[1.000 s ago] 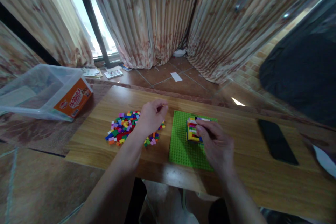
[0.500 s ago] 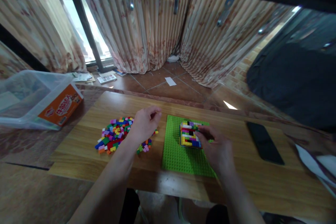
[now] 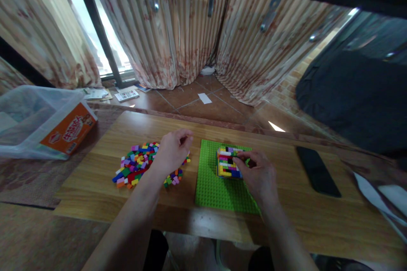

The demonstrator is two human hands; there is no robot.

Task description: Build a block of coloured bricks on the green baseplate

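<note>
Brick block (image 3: pixel 225 164): on green baseplate (image 3: pixel 208 192), left of right hand (image 3: pixel 262 177), at its fingertips; long axis partly hidden | hands apart; right is nearer, grip unclear | left hand (image 3: pixel 171 154): curled above loose bricks (image 3: pixel 133 167), contents hidden

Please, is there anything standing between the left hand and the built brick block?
Nothing tall is visible between the left hand and the brick block: only low loose bricks, table and green board. The right hand is at the block's right side.
</note>
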